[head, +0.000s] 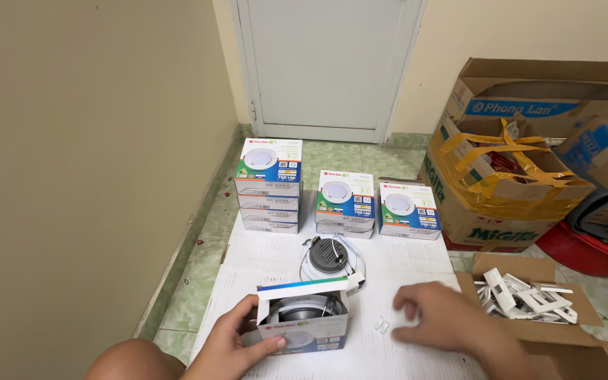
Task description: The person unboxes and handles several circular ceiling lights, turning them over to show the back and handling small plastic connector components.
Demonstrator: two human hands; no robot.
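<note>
While the closed door (pixel 321 63) fills the upper centre of the frame and big cardboard cartons (pixel 522 162) crowd the upper right, a white sheet (pixel 276 260) covers the floor through the middle. On its far edge stand three piles of small printed boxes (pixel 269 186), the left pile tallest. At lower right an open carton (pixel 578 309) holds loose white plastic pieces. In the centre a round ceiling light (pixel 328 257) lies back-up with its wire, just behind an open light box (pixel 304 320) at bottom centre, where a second fitting sits inside under the raised flap. The left hand (pixel 230 345) grips that box by its left side, fingers wrapped round the corner. The right hand (pixel 438 317) rests open, fingers spread and curled down on the sheet, just right of a tiny clear clip (pixel 381 325). The unpacking looks midway: one light out, one boxed. Picking up so small a clip would call for a fine pinch while the box stays steadied
</note>
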